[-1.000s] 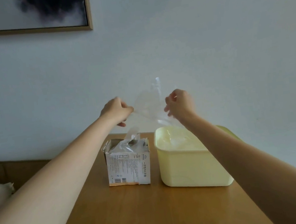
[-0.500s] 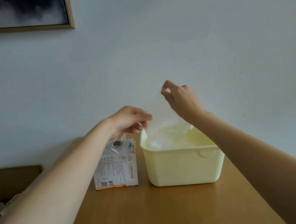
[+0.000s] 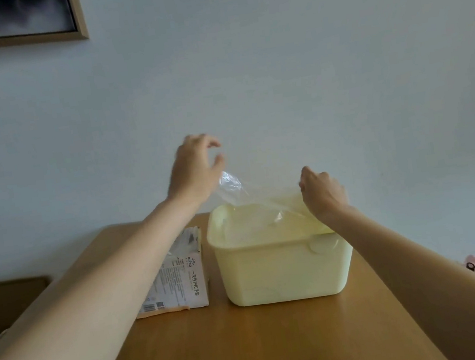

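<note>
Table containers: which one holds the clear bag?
The yellow tub, right of the cardboard box: the clear bag hangs into it from the right hand.

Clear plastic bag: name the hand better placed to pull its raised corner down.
Left. The left hand is beside the raised corner of the clear plastic bag, above the left rim of the pale yellow plastic bin; the right hand pinches the bag's other side.

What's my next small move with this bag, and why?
Probably lower the left hand to draw the raised corner of the clear bag over the left rim of the yellow bin: the right hand grips the bag at the right rim, while its left side stands above it.
</note>
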The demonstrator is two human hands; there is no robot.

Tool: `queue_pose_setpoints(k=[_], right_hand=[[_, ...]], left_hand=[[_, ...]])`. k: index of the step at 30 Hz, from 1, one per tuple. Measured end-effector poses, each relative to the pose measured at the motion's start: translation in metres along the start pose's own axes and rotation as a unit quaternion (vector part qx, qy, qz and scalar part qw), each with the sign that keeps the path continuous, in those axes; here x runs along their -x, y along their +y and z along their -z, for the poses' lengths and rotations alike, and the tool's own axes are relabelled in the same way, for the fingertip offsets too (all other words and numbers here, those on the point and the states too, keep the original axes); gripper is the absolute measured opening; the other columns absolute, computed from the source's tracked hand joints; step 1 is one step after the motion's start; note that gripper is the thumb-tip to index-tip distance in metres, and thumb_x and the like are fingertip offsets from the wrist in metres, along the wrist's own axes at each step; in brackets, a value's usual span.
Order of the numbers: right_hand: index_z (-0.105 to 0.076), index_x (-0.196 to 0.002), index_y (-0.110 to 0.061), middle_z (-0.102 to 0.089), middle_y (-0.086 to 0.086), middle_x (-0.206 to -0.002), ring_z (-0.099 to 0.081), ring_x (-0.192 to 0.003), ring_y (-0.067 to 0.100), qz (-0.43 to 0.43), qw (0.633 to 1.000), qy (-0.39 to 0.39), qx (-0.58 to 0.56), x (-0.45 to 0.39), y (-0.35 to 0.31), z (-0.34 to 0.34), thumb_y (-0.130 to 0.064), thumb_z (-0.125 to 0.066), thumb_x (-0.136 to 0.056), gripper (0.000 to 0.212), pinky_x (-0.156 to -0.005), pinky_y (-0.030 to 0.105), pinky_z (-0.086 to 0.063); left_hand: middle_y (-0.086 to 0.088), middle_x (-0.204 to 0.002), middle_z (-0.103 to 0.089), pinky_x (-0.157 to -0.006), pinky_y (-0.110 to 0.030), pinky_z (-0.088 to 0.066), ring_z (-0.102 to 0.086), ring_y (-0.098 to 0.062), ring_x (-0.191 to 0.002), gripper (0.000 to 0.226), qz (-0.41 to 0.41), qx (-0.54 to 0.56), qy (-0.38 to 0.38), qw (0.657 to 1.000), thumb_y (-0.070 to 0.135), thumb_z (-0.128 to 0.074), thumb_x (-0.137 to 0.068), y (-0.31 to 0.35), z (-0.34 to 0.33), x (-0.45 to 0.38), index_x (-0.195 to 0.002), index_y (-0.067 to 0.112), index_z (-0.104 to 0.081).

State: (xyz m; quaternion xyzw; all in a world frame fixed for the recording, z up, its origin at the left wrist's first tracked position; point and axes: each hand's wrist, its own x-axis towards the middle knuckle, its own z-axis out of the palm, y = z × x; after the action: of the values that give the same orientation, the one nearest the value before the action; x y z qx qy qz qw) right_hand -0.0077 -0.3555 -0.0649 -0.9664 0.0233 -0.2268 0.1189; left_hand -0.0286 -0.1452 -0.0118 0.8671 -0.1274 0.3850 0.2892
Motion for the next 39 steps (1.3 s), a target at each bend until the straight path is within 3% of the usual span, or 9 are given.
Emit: queue_pose_setpoints(k=[5, 9, 15, 19, 22, 26, 31, 35, 39], right_hand=[[-0.038, -0.097, -0.011, -0.047, 0.008, -0.083, -0.048, -0.076, 0.03, 0.029, 0.997, -0.016, 0.069, -0.002, -0.001, -0.01, 0.0, -0.037, -0.095, 0.011, -0.064, 0.032, -0.034], [-0.039, -0.094, -0.011, -0.057, 0.01, -0.093, -0.051, -0.078, 0.03, 0.059, 0.991, -0.049, 0.108, -0.004, 0.003, -0.014, -0.003, -0.039, -0.096, 0.008, -0.066, 0.032, -0.035], [-0.029, -0.068, -0.011, -0.034, 0.0, -0.067, -0.042, -0.064, 0.022, 0.088, 0.978, -0.084, 0.17, -0.01, 0.004, -0.003, 0.0, -0.04, -0.092, 0.029, -0.059, 0.03, -0.033], [-0.048, -0.096, -0.01, -0.049, 0.0, -0.084, -0.053, -0.086, 0.025, 0.16, 0.983, -0.01, 0.093, -0.012, -0.009, 0.005, -0.018, -0.05, -0.094, 0.008, -0.067, 0.032, -0.038], [-0.055, -0.11, -0.013, -0.06, 0.006, -0.102, -0.061, -0.085, 0.024, 0.136, 0.976, -0.17, 0.005, -0.008, -0.019, 0.008, -0.036, -0.063, -0.087, 0.033, -0.071, 0.033, -0.049], [-0.046, -0.133, -0.01, -0.056, 0.01, -0.124, -0.06, -0.106, 0.028, 0.079, 0.884, -0.444, 0.122, 0.0, -0.014, -0.005, -0.029, -0.054, -0.094, 0.043, -0.084, 0.034, -0.049], [-0.04, -0.14, -0.011, -0.042, 0.011, -0.142, -0.045, -0.126, 0.028, 0.081, 0.856, -0.473, 0.19, -0.003, -0.003, -0.018, -0.018, -0.038, -0.099, 0.042, -0.098, 0.033, -0.037], [-0.043, -0.138, -0.009, -0.044, 0.011, -0.141, -0.046, -0.125, 0.028, 0.076, 0.864, -0.459, 0.194, -0.004, -0.001, -0.02, -0.019, -0.042, -0.098, 0.042, -0.097, 0.034, -0.038], [-0.043, -0.138, -0.01, -0.049, 0.009, -0.136, -0.053, -0.119, 0.025, 0.047, 0.894, -0.43, 0.119, 0.0, -0.008, -0.003, -0.035, -0.051, -0.094, 0.051, -0.094, 0.031, -0.045]], left_hand=[[-0.008, -0.14, -0.045, -0.098, -0.024, -0.035, -0.047, -0.023, -0.123, 0.052, -0.067, -0.094, -0.446, 0.888, 0.033, -0.063, -0.088, 0.02, -0.045, 0.013, -0.135, 0.019, -0.046], [-0.008, -0.147, -0.037, -0.103, -0.031, -0.038, -0.043, -0.026, -0.129, 0.059, -0.004, -0.213, -0.562, 0.799, 0.02, -0.052, -0.094, 0.007, -0.073, 0.023, -0.146, 0.022, -0.026], [-0.008, -0.144, -0.037, -0.1, -0.036, -0.044, -0.048, -0.028, -0.122, 0.058, 0.036, -0.261, -0.607, 0.75, 0.011, -0.042, -0.095, -0.009, -0.09, 0.021, -0.147, 0.027, -0.022], [-0.008, -0.143, -0.038, -0.1, -0.032, -0.039, -0.047, -0.026, -0.123, 0.054, 0.019, -0.265, -0.617, 0.741, 0.017, -0.041, -0.097, -0.004, -0.093, 0.024, -0.148, 0.02, -0.022], [-0.004, -0.148, -0.033, -0.101, -0.031, -0.033, -0.039, -0.024, -0.13, 0.05, 0.025, -0.255, -0.624, 0.738, 0.018, -0.036, -0.1, 0.0, -0.089, 0.027, -0.148, 0.022, -0.023], [0.005, -0.145, -0.039, -0.088, -0.031, -0.037, -0.044, -0.02, -0.124, 0.043, 0.059, -0.284, -0.601, 0.745, 0.036, -0.033, -0.099, -0.003, -0.083, 0.028, -0.143, 0.036, -0.033], [-0.001, -0.136, -0.046, -0.079, -0.028, -0.033, -0.047, -0.021, -0.105, 0.045, 0.067, -0.351, -0.6, 0.716, 0.044, -0.029, -0.1, 0.003, -0.081, 0.029, -0.137, 0.023, -0.044], [-0.005, -0.144, -0.04, -0.095, -0.033, -0.045, -0.049, -0.023, -0.118, 0.043, 0.08, -0.261, -0.628, 0.729, 0.024, -0.036, -0.1, 0.009, -0.077, 0.025, -0.142, 0.018, -0.038], [-0.007, -0.134, -0.05, -0.087, -0.03, -0.048, -0.059, -0.02, -0.101, 0.047, 0.067, -0.159, -0.567, 0.805, 0.031, -0.054, -0.094, 0.009, -0.058, 0.018, -0.136, 0.014, -0.043]])
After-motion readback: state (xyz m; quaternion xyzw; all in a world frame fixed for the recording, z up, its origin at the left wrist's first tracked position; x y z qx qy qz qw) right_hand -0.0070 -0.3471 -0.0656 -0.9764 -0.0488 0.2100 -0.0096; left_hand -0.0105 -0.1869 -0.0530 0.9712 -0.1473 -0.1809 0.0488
